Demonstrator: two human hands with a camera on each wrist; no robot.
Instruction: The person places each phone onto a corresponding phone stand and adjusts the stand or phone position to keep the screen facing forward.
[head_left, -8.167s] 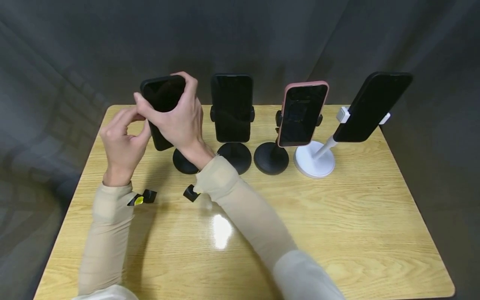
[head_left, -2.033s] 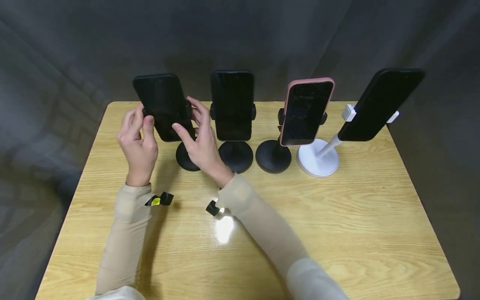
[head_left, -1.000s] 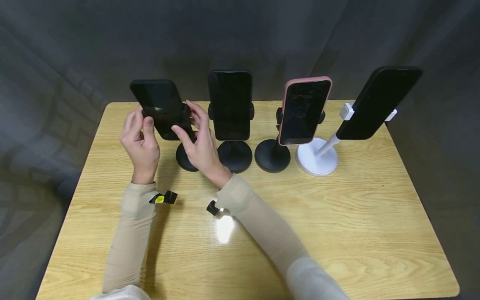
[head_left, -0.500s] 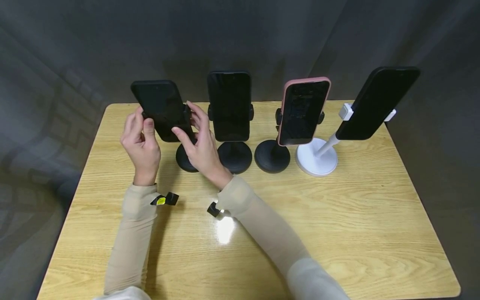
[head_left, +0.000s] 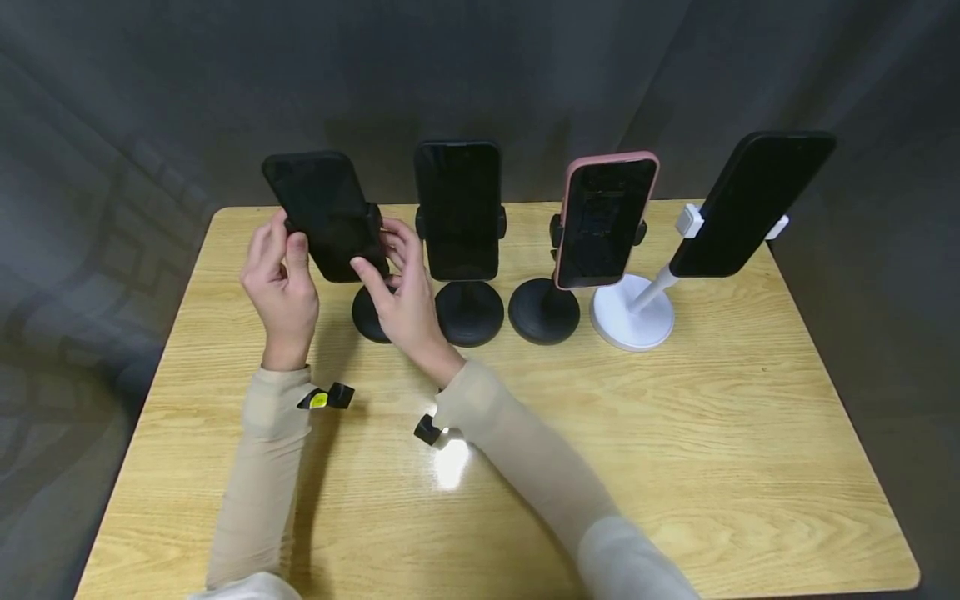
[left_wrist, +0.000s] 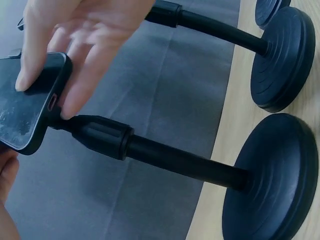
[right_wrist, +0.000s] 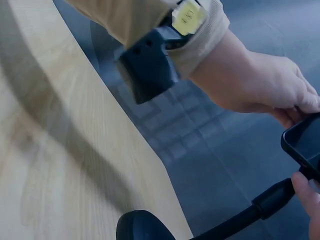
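Note:
A black smartphone (head_left: pixel 318 208) leans in the leftmost phone stand, whose round black base (head_left: pixel 367 315) stands on the table. My left hand (head_left: pixel 283 292) pinches the phone's left edge at the clamp between thumb and fingers. On the lower right, my right hand (head_left: pixel 408 304) has its thumb on the screen's corner, fingers reaching behind by the right clamp pad. In the left wrist view, the right thumb presses the phone's (left_wrist: pixel 22 110) front near its charging port, above the stand's black neck (left_wrist: pixel 180 162). The right wrist view shows the left hand (right_wrist: pixel 260 82) at the phone's edge.
To the right stand a black phone (head_left: pixel 457 212) and a pink-cased phone (head_left: pixel 606 223) on black stands, close by. Farther right, another black phone (head_left: pixel 750 208) sits in a white stand (head_left: pixel 632 317). A dark curtain (head_left: pixel 480 75) hangs behind the wooden table (head_left: pixel 675 467).
Earlier the right hand reached over the phone's top right; now both hands hold its lower sides. Over the last second the phone's top has tilted slightly and the right fingers have slid down.

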